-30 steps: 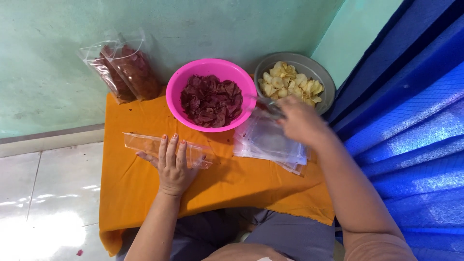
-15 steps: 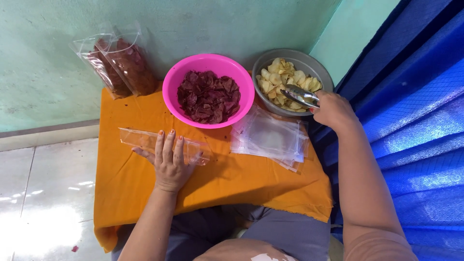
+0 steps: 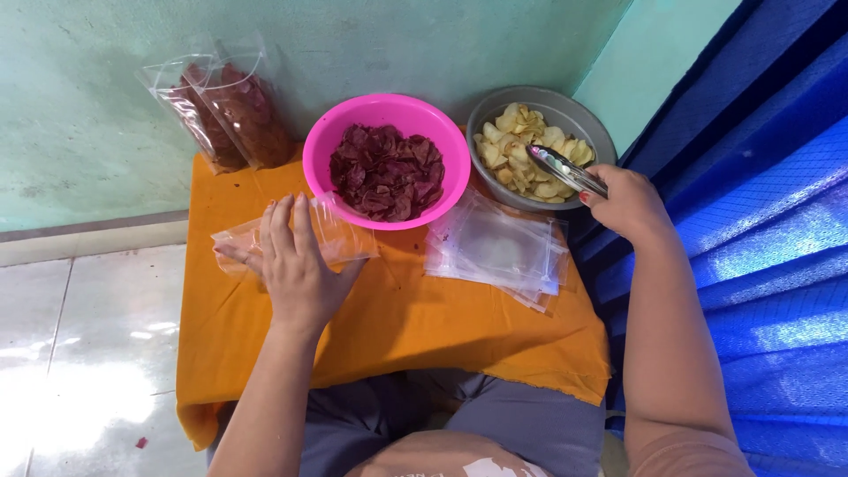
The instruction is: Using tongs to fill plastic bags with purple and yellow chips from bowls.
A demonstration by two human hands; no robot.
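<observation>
Since half a second ago, the left hand [image 3: 296, 265] has slid up the orange cloth [image 3: 397, 318] toward the pink bowl, and the clear bag [image 3: 340, 237] under it has lifted at its open end, which now nearly touches the bowl's rim. Its fingers lie close together, flat on the bag's left half, with the thumb out to the side; the bag pokes out to the right of the fingertips. To the right, a stack of empty clear bags [image 3: 499, 252] lies flat on the cloth, untouched, between both hands. The right hand [image 3: 629, 201] has shifted slightly right and is closed around the handle of metal tongs [image 3: 565, 170], whose tips rest over the grey bowl; whether the tips are pinching a chip I cannot tell. Farther back, the pink bowl [image 3: 389, 110] holds dark red chips [image 3: 386, 172], and the grey bowl [image 3: 552, 102] holds pale yellow chips [image 3: 521, 150]. Against the green wall, two filled bags [image 3: 225, 110] of reddish chips stand leaning.
</observation>
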